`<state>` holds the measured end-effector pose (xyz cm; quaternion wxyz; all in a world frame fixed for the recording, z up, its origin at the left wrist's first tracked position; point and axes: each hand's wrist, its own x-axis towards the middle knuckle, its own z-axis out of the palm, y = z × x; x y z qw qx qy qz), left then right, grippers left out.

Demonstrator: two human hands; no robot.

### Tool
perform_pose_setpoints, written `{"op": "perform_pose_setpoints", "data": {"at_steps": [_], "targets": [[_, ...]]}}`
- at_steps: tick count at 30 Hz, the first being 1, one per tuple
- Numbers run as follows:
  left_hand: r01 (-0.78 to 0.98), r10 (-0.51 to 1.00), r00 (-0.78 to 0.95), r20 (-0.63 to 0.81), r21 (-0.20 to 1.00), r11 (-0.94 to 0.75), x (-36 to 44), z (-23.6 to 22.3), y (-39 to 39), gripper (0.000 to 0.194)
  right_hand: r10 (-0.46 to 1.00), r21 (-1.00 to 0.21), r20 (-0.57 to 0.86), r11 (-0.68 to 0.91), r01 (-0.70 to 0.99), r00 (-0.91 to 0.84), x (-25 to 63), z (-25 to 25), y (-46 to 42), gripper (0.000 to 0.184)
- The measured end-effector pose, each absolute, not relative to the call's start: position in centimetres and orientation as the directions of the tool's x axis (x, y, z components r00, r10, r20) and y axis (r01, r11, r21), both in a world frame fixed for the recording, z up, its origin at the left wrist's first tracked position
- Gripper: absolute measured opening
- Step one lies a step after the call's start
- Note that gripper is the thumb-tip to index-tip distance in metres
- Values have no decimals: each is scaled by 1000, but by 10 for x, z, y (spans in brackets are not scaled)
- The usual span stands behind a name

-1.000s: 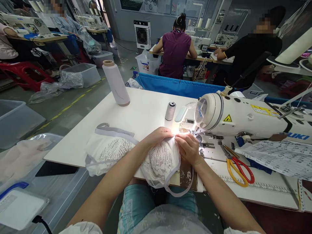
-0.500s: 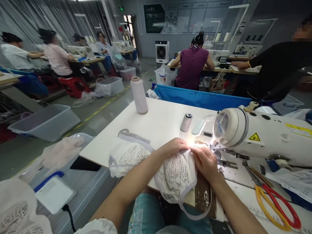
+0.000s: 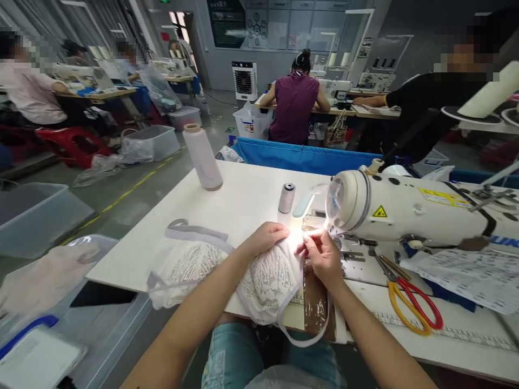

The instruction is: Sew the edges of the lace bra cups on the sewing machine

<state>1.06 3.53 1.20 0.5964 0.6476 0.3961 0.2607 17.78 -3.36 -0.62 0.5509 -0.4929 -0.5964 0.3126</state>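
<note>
A white lace bra [image 3: 270,275] with pale grey edging lies across the front of the white table, one cup to the left and one under my hands. My left hand [image 3: 267,236] is closed on the upper edge of the nearer cup, fingertips pressed on the cloth. At that cup's right edge, the fingers of my right hand [image 3: 325,259] are pinched together on the bra; lamp glare partly hides the tips. The bra's strap loops down over the table's front edge. Just right of my hands stands the head of a white sewing machine [image 3: 368,208].
Scissors [image 3: 413,302] with red and yellow handles lie right. A large thread cone [image 3: 205,159] and a small thread spool [image 3: 287,199] stand on the table [image 3: 243,186]. Beyond hangs a blue cloth bin [image 3: 284,154]. Co-workers sit at other machines.
My view has turned right, so everything sits further left. My right hand has come slightly away from my left, its fingers now pinched lower at the cup's edge.
</note>
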Motion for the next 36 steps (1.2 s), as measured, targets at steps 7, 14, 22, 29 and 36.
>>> {"op": "perform_pose_setpoints", "data": {"at_steps": [7,14,22,29,36], "targets": [[245,830,550,-94,968,-52,8,10,40,35,970,-939,239,220,264,41,185,-10,-33,18],[261,820,564,-98,963,-65,7,9,42,33,988,-984,24,51,172,-153,187,0,-44,23],[299,821,560,-116,952,-69,8,13,39,35,983,-983,-10,25,184,-184,187,-1,-46,28],[309,821,552,-148,950,-37,7,12,39,33,992,-990,-15,4,144,-126,185,-1,-48,24],[313,841,533,-96,945,-90,9,11,40,31,969,-994,-26,1,108,-246,180,1,-51,23]]}}
